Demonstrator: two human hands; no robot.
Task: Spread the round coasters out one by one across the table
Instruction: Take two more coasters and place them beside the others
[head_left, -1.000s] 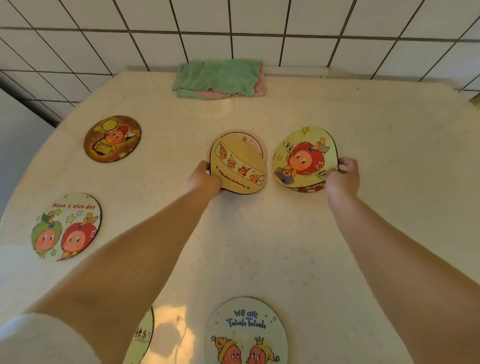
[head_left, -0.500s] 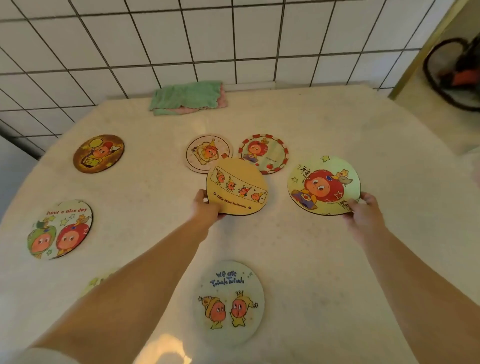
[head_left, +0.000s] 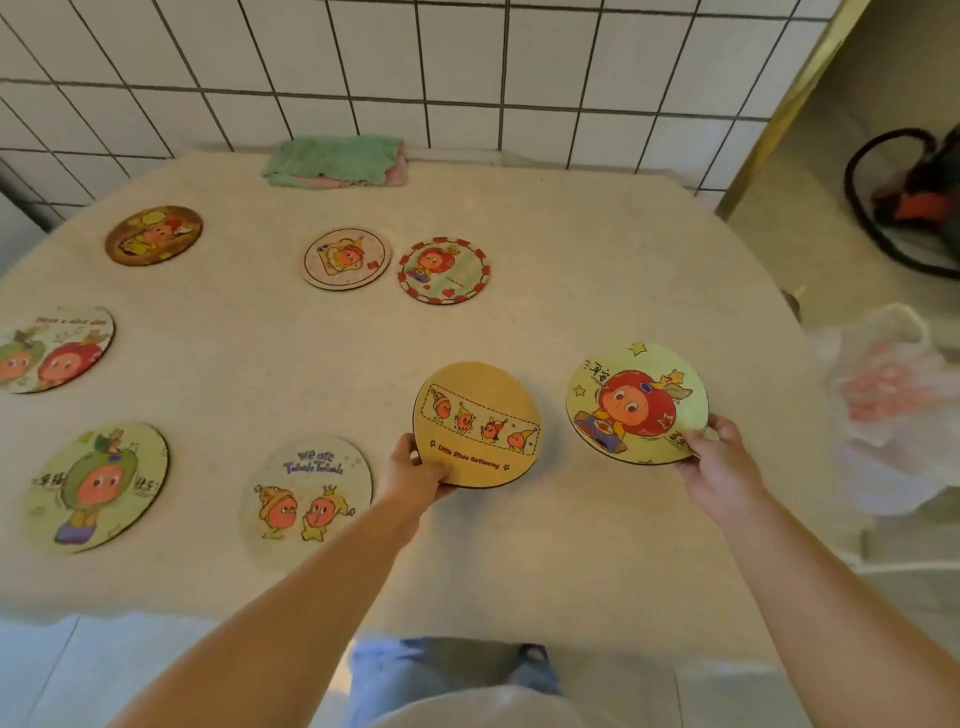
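Both arms stretched forward, bare forearms angling in from the bottom corners. Left hand (head_left: 418, 474) curled, thumb on top, fingers tucked under, pinching the near-left edge of the orange coaster (head_left: 478, 423). Right hand (head_left: 719, 462) closed the same way on the near-right rim of the yellow-green coaster (head_left: 638, 401). Wrists roughly level, hands well apart.

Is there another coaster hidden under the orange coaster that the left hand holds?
None shows. The orange coaster, held by the left hand, has only bare table visible around its rim. The surface directly beneath it is covered, so a same-sized coaster there cannot be excluded.
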